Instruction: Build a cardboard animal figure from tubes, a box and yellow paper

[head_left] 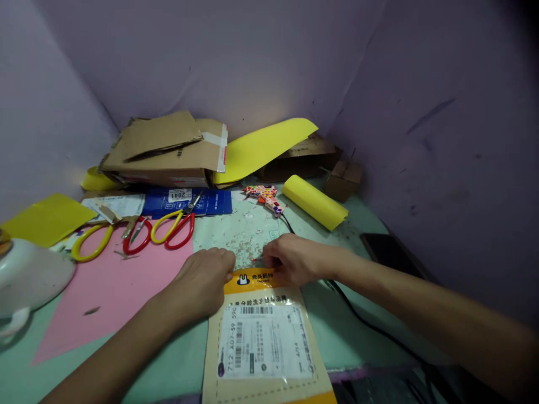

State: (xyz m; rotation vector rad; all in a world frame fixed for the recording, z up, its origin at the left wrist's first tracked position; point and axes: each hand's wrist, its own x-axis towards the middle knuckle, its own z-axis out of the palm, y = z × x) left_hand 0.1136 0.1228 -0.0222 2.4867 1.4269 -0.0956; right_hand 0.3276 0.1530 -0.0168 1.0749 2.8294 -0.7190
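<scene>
A yellow and cream plastic mailer bag point(261, 387) with a white shipping label point(269, 342) lies in front of me, its lower end running out of view. My left hand point(206, 283) is closed at the bag's upper left corner, fingertips curled over the edge. At the upper right edge rests my right hand point(290, 261), fingers curled in. A thin reddish tip pokes out to the left of those fingers; what it belongs to is hidden. Small scraps are scattered on the green tabletop point(236, 235) just beyond the bag.
Two scissors with red and yellow handles point(179, 227) lie left, partly on pink paper point(126, 303). Behind are cardboard boxes point(160, 157), a patterned glue gun point(265, 196) with a cord, and rolled yellow paper point(315, 202). A dark phone point(387, 252) lies right, a white vessel point(33, 275) left.
</scene>
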